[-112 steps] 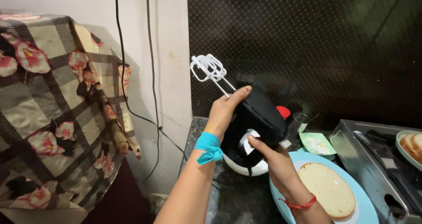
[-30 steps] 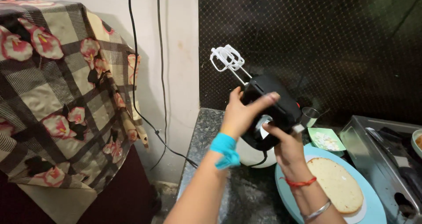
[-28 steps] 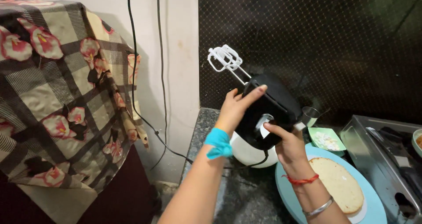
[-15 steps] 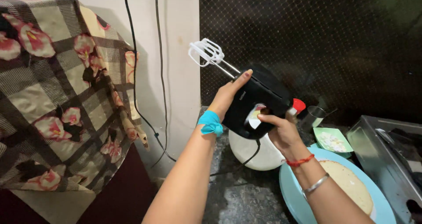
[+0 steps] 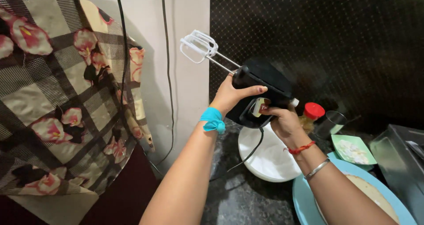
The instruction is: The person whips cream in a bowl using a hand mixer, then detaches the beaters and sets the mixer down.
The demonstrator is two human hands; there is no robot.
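Both hands are gripping the black hand mixer (image 5: 260, 92) above the white bowl (image 5: 267, 156): left hand (image 5: 232, 94) fingers wrapping its body, right hand (image 5: 285, 121) fingers pressing underneath. The beaters (image 5: 198, 46) are pointing to 10 o'clock, into free air near the wall.

floral checked cloth (image 5: 57, 97) | white bowl (image 5: 267, 156) | blue plate (image 5: 309, 203) | red-capped jar (image 5: 311, 114)

A small pale label with a red mark (image 5: 257, 108) sits on the black hand mixer's (image 5: 260, 90) underside, between both hands.
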